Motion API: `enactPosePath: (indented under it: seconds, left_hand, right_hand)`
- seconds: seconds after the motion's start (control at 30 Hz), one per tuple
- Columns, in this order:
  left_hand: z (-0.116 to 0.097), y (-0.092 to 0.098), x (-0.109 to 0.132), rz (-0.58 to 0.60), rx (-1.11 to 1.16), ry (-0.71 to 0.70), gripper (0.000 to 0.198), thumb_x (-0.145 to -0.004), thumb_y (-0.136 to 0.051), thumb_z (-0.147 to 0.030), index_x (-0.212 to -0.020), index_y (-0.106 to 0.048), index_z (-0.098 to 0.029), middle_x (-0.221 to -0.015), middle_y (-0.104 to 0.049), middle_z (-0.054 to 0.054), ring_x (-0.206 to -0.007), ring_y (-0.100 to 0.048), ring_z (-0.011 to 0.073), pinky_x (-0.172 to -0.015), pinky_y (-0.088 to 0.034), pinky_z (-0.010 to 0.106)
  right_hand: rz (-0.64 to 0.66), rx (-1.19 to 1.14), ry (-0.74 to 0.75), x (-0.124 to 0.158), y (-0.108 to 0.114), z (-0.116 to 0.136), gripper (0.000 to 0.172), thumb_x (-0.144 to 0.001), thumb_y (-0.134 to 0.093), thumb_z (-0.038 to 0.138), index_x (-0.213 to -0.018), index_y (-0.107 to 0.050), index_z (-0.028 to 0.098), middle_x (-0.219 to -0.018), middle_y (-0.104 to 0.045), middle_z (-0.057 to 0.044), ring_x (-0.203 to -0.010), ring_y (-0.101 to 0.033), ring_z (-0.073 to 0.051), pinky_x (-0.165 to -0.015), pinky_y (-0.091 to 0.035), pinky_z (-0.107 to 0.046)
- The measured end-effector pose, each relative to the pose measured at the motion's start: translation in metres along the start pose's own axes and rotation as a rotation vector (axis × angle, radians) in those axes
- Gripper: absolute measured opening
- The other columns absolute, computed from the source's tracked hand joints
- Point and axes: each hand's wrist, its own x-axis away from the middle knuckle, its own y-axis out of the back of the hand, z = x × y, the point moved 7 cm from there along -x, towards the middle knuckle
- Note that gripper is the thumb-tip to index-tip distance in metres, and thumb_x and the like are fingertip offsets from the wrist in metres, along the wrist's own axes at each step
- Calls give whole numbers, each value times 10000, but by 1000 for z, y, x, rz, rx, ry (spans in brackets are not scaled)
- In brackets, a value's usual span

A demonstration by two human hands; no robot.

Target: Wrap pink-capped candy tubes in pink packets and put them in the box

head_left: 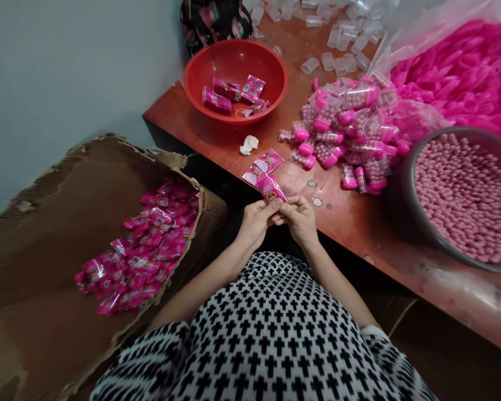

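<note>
Between both hands, at the table's near edge, is a small pink printed packet (271, 188). My left hand (255, 221) pinches its lower end with thumb and fingers. My right hand (301, 219) is closed on the same end, its fingertips touching those of the left. Just beyond, two more flat pink packets (269, 161) lie overlapping on the table, partly covered by the held one. A crumpled white scrap (249, 145) sits a little farther off.
A red bowl (196, 103) holds several pink packets. Pink-capped tubes of beads (329, 136) are heaped at right, near a dark tub (413, 184) of pink beads. Pink plastic pieces (467, 72) and clear cups (342, 39) lie behind. A cardboard box (37, 239) at left holds filled packets.
</note>
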Motion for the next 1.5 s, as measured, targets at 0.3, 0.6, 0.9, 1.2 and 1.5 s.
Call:
enactPosePath:
  seconds: [0.3, 0.6, 0.9, 1.2, 1.5]
  left_hand:
    - [-85, 82, 19, -431, 104, -502, 463, -794, -544, -615, -930, -625, -180, -1024, -708, 94, -962, -670, 182, -871, -522, 318]
    - [-76, 13, -84, -194, -1167, -756, 184, -776, -662, -250, -949, -721, -228, -1163, -630, 100, -1175, -484, 281, -1060, -302, 435]
    - [-71, 19, -85, -212, -1079, -884, 163, -836, -589, -292, -895, -733, -245, -1116, -649, 76, -1138, -483, 246, -1043, -321, 410]
    - [-55, 8, -35, -136, -676, -601, 298, -745, -698, -387, -1004, -728, -242, -1010, -697, 51, -988, -611, 208, -935, -456, 337]
    - [-13, 17, -37, 43, -301, 23, 298, -545, -836, -361, -672, -731, -112, -691, -688, 73, -593, -625, 116, -566, -541, 211]
  right_hand:
    - [82, 117, -6, -2, -17, 10, 306, -715, -728, 422, -805, -550, 190, -646, -708, 26, -487, -650, -100, -425, -521, -178]
    - [11, 253, -3, 5, 5, 11, 275, -766, -680, 440, -763, -569, 189, -657, -699, 16, -472, -616, -84, -422, -497, -180]
    - [-73, 352, 123, -23, 15, 38, 272, -764, -677, 443, -845, -589, 199, -786, -685, -2, -643, -634, -100, -545, -511, -207]
    - [-50, 187, 145, -57, 7, 44, 459, -675, -759, 358, -1042, -517, 223, -694, -620, 66, -573, -568, -87, -564, -480, -215]
    - [239, 862, 231, -50, 10, 61, 253, -811, -623, 342, -1010, -602, 187, -623, -578, 40, -563, -533, -121, -567, -437, -257]
